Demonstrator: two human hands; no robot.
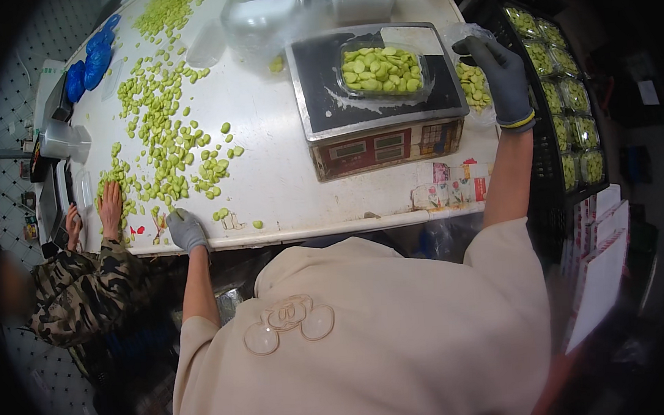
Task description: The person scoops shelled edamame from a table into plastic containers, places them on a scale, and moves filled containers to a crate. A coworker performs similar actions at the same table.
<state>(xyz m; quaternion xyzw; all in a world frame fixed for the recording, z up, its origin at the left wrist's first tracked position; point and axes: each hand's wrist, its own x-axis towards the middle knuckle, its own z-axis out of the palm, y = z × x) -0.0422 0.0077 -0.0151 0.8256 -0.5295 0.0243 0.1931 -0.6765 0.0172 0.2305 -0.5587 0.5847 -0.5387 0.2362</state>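
My left hand [187, 230], in a grey glove, rests at the table's front edge with fingers curled beside loose shelled broad beans [161, 126]. A green bean shows at its fingertips; whether it is gripped is unclear. My right hand [498, 74], gloved in grey with a yellow cuff band, hovers right of the scale with its fingers apart. Under and beside it lies a clear plastic bag [474, 87] with paler beans. On the black plate of the digital scale [386, 118] sits a clear plastic tub [382, 70] filled with beans.
Stacked clear tubs [362, 0] and a plastic-wrapped stack [266, 17] stand behind the scale. A black crate [536, 92] of filled tubs is at right. At left, a co-worker's hand [111, 207] touches beans near blue bags [92, 59]. White boards [601, 276] lean below the crate.
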